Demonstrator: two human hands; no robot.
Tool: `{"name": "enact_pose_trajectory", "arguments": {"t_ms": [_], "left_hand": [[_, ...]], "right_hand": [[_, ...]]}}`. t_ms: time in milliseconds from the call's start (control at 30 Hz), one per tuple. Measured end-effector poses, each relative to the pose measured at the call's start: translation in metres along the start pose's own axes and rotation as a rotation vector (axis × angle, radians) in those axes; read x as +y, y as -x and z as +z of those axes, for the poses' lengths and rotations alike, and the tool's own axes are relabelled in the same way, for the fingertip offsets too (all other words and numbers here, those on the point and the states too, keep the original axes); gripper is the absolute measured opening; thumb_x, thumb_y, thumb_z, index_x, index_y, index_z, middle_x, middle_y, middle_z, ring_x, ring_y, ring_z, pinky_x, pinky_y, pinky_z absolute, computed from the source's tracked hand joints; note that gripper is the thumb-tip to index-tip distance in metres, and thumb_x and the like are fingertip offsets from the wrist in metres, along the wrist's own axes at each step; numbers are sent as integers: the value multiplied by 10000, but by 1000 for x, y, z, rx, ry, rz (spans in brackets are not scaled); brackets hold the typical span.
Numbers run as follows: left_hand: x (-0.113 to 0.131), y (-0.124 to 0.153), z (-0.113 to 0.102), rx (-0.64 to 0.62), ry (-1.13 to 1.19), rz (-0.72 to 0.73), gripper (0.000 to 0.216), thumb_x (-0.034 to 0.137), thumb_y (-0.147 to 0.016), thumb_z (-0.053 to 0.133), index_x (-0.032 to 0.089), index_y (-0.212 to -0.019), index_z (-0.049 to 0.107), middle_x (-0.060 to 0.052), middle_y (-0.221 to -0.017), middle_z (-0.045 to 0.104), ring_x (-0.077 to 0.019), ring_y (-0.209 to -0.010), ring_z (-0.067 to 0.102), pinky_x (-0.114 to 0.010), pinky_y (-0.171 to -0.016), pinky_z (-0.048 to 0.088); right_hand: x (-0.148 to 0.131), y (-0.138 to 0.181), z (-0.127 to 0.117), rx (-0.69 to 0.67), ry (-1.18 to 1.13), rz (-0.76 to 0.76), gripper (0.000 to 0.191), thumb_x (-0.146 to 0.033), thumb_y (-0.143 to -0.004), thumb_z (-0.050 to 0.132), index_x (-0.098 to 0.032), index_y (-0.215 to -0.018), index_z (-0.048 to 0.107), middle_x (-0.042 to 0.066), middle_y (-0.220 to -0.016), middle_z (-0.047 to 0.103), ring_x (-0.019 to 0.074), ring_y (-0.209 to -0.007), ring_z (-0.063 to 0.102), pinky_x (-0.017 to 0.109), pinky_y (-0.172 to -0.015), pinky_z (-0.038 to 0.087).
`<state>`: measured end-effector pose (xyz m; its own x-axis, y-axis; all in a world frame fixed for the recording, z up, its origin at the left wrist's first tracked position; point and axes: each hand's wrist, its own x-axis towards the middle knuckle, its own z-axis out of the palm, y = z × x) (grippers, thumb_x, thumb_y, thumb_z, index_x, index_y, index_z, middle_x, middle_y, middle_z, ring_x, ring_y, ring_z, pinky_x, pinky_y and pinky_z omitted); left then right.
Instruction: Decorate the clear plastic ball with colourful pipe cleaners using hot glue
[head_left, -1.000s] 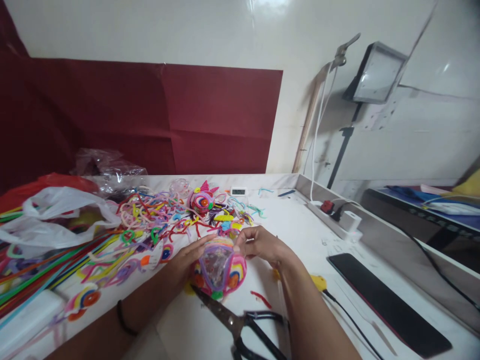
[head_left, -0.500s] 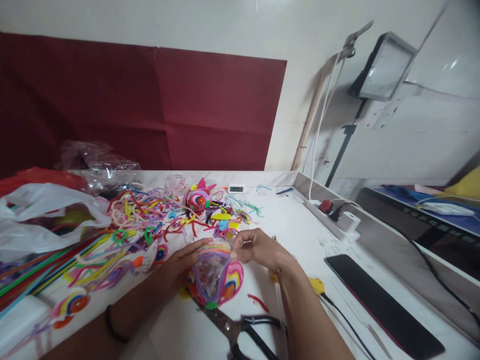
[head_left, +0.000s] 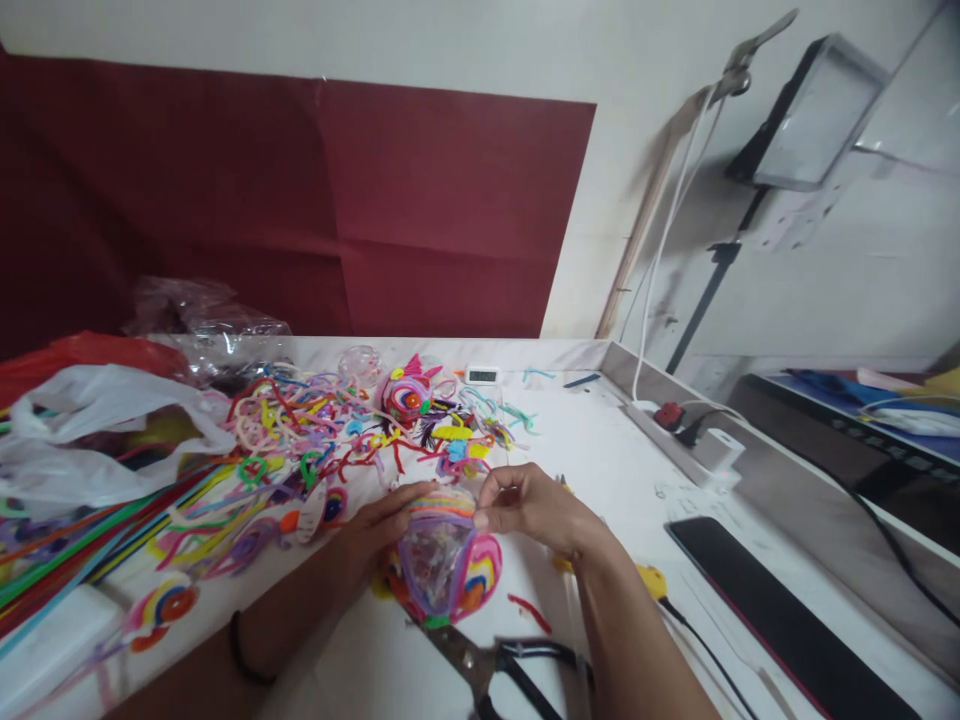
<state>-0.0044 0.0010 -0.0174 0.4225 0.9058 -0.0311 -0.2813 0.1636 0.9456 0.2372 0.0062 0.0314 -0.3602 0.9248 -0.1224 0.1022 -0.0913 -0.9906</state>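
A clear plastic ball decorated with coloured pipe cleaners (head_left: 439, 560) sits in front of me, purple strips framing its see-through middle and rainbow loops on its side. My left hand (head_left: 386, 525) is wrapped round its left edge, holding it. At its upper right, my right hand (head_left: 514, 505) pinches the end of a purple strip against the ball; the fingertips partly cover that end. Just below the ball lie scissors (head_left: 476, 665) with black handles, their blade tips near its base. A short red pipe cleaner piece (head_left: 530, 612) rests to the right.
Loose pipe cleaners (head_left: 292, 425) heap at the back left, near a finished-looking decorated ball (head_left: 407, 395) and a white plastic bag (head_left: 112, 430). A yellow glue gun (head_left: 651, 580) lies beside my right forearm. Farther right are a black slab (head_left: 795, 610) and a power strip (head_left: 701, 450).
The whole view has shifted slightly, so things appear a little farther right. Both hands keep their hold on the ball, with the right fingers still pinching at its upper edge.
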Motion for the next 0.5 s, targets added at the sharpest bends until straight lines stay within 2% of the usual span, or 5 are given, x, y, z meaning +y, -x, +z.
{"name": "enact_pose_trajectory", "arguments": {"t_ms": [100,300,400,500], "left_hand": [[-2,0,-3,-4,-39,15,455,439,-737,804,234,-1138,744,-89,-1275,694,-319,-1236,591,-413,-1061,449],[-12,-1,-16,-13,-67,-19,502,432,-783,761,237,-1239,684,-102,-1313,668,-325,-1226,601,-447,-1057,454],[-10,0,-14,6,-78,-31,500,422,-776,764,230,-1232,688,-106,-1296,679,-332,-1225,602,-448,-1047,467],[-2,0,-6,22,-26,-66,501,445,-712,816,243,-1162,728,-92,-1224,721,-324,-1141,653,-416,-976,513]], "right_hand": [[-1,1,0,-10,-12,-2,373,-327,-438,938,-150,-621,666,-56,-541,594,86,-541,471,235,-556,355],[-1,2,-1,-14,-24,4,389,-350,-436,942,-147,-623,668,-49,-567,607,88,-556,485,239,-569,365],[0,1,-2,-8,-20,14,406,-374,-429,943,-147,-616,663,-47,-575,607,91,-559,490,247,-581,378],[0,0,-2,-2,-13,18,424,-413,-437,935,-149,-622,660,-41,-597,614,96,-574,503,255,-600,392]]}}
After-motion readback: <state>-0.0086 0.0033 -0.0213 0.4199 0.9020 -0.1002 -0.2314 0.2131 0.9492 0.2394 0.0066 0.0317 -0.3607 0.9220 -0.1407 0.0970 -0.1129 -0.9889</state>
